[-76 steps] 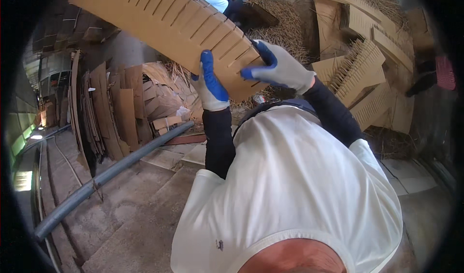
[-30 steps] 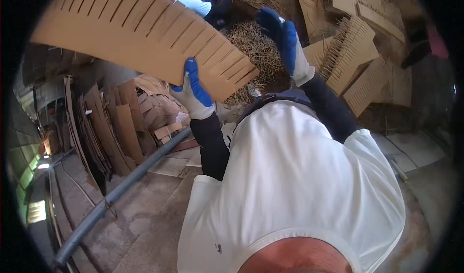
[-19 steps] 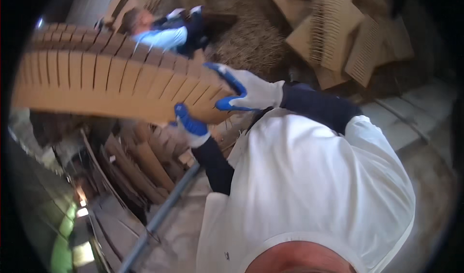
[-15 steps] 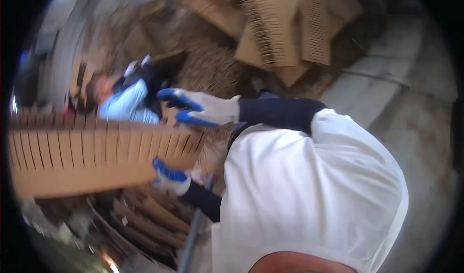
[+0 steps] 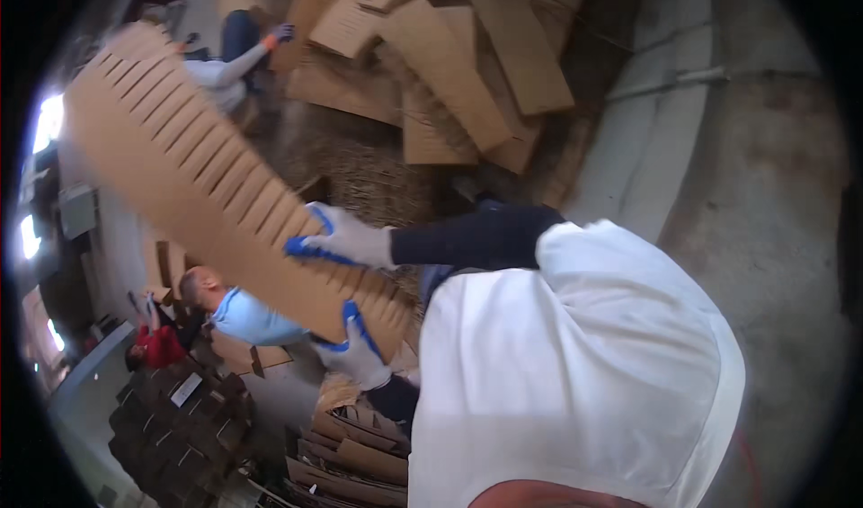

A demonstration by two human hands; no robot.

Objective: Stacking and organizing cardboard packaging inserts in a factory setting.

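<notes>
A long brown cardboard sheet (image 5: 193, 202) with a row of slots along one edge slants from the upper left down to my hands. My right hand (image 5: 346, 238), in a white and blue work glove, reaches across and grips the slotted edge near the sheet's lower end. Below it, my left hand (image 5: 360, 355) in a matching glove is closed on the opposite edge, its thumb lying over the face. The fingers behind the sheet are hidden.
Loose cardboard sheets (image 5: 449, 76) lie piled ahead. A person in light blue (image 5: 256, 319) is partly behind my sheet; others work at the upper left and in red (image 5: 162, 346). Flat cardboard (image 5: 360, 463) is stacked at bottom, beside dark stacked pieces (image 5: 180, 427).
The cardboard sheet has swung from nearly level to a steep slant, its far end raised. My right hand, open and above it before, now grips it. The view has shifted too.
</notes>
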